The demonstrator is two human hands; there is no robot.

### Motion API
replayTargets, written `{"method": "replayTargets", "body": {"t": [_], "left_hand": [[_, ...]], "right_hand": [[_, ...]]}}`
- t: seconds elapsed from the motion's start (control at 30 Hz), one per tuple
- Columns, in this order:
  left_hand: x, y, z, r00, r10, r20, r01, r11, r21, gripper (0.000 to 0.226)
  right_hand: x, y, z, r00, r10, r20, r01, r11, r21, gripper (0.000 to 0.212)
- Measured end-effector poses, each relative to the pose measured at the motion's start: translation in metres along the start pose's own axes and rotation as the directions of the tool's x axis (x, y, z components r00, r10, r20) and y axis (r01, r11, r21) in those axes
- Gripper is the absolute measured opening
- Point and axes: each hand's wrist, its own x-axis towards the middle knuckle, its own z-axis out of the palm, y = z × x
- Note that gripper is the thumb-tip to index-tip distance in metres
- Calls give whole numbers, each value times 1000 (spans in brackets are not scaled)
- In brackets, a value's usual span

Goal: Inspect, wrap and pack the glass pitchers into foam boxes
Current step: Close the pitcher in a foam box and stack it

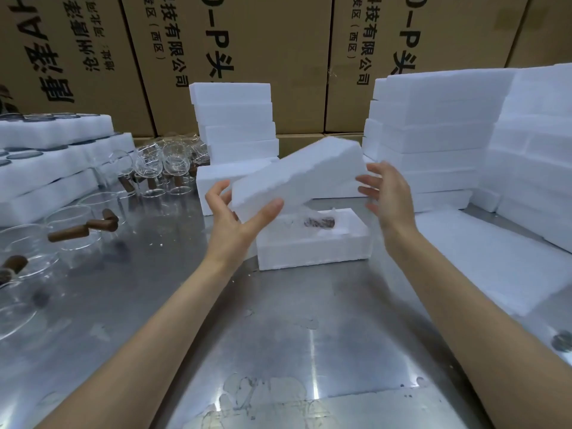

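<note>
Left hand (pixel 235 218) grips the tilted foam lid (pixel 297 174); right hand (pixel 387 193), fingers spread, steadies its far end, aligning it over the foam box (pixel 312 246) holding 1 wrapped pitcher (pixel 318 222).

One wide-angle view from my head, facing forward and down across the steel table (pixel 278 351) I stand close against; my forearms reach in from the bottom edge, the cardboard cartons (pixel 263 41) fill the back, edges bending
</note>
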Motion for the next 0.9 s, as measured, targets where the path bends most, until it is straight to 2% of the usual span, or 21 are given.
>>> {"method": "replayTargets", "body": {"t": [0.07, 0.17, 0.3, 0.9], "left_hand": [[0, -4, 2, 998, 22, 58, -25, 998, 52, 97], [-3, -8, 4, 990, 28, 139, -51, 986, 160, 108], [-2, -10, 2, 989, -1, 147, -30, 978, 205, 108], [-2, -12, -5, 972, -99, 213, 8, 921, 390, 106]], "right_hand": [[2, -2, -9, 992, 86, 87, -96, 989, 113, 35], [1, 2, -9, 982, 93, 162, -106, 991, 78, 34], [-3, 10, 0, 986, 38, 162, -18, 992, -129, 36], [-8, 24, -3, 987, 2, 162, 40, 966, -256, 41]]}}
